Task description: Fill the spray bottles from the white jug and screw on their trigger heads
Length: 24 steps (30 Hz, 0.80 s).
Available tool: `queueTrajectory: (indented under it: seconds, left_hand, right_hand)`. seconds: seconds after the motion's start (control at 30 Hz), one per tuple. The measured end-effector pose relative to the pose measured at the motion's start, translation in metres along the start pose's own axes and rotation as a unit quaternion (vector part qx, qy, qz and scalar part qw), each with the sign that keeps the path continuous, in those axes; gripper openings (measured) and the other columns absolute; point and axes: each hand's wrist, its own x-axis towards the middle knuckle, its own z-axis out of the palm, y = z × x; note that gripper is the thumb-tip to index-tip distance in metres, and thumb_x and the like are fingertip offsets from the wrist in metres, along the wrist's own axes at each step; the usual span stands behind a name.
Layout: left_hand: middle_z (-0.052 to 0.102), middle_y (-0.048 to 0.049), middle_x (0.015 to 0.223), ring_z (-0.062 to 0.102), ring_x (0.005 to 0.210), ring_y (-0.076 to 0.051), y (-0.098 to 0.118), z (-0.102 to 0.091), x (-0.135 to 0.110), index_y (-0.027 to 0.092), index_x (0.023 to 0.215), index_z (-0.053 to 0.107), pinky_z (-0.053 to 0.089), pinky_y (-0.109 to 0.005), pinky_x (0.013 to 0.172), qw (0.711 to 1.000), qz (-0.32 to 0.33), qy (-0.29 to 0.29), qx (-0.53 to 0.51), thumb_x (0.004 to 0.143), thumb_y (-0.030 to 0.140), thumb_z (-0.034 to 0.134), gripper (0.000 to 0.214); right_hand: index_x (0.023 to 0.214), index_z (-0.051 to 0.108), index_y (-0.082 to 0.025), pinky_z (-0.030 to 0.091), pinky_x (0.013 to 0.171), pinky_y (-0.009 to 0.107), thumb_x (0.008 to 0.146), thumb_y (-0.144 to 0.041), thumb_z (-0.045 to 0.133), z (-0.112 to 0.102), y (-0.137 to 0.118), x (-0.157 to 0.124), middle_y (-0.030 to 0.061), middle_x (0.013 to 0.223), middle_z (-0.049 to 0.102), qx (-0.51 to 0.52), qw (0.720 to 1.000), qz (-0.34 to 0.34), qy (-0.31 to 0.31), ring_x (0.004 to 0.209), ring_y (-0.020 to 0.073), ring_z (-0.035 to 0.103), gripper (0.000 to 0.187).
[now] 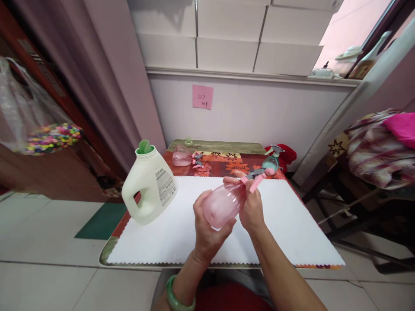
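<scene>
A pink see-through spray bottle (223, 203) is held tilted above the white cloth (292, 220), its spray head (264, 169) pointing up and to the right. My left hand (207, 224) is wrapped round the bottle's body from below. My right hand (251, 207) grips the neck just under the pink trigger. A white detergent jug (149, 186) with an open green spout stands on the table's left corner, apart from both hands. A second pink spray bottle (183, 156) lies on its side at the far edge.
The small low table (110, 252) stands against a wall bearing a pink note (202, 96). A red object (287, 154) sits behind the table's far right corner. A chair piled with cloth (379, 147) is at right; a bag of coloured beads (52, 137) hangs at left.
</scene>
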Motion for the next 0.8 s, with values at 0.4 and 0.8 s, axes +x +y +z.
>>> queueTrajectory:
  seconds: [0.4, 0.8]
  left_hand:
    - [0.062, -0.0121, 0.118, 0.064, 0.09, -0.025, 0.012, 0.008, 0.002, 0.021, 0.122, 0.053, 0.051, -0.032, 0.063, 0.895, -0.331, -0.04, -0.296, 0.072, 0.051, 0.078, 0.064]
    - [0.059, -0.0115, 0.127, 0.061, 0.102, -0.027, 0.01, 0.011, -0.004, 0.022, 0.126, 0.052, 0.054, -0.036, 0.073, 0.871, -0.351, -0.054, -0.34, 0.074, 0.043, 0.077, 0.061]
  right_hand:
    - [0.092, 0.073, -0.019, 0.052, 0.082, 0.037, 0.072, -0.046, 0.085, -0.002, -0.012, 0.006, 0.007, 0.096, 0.077, -0.018, 0.999, 0.014, 0.044, 0.089, 0.0225, 0.07, 0.036]
    - [0.099, 0.068, -0.02, 0.054, 0.076, 0.037, 0.073, -0.051, 0.082, -0.011, -0.011, 0.008, 0.0055, 0.096, 0.074, -0.108, 0.993, 0.017, 0.039, 0.081, 0.0221, 0.07, 0.042]
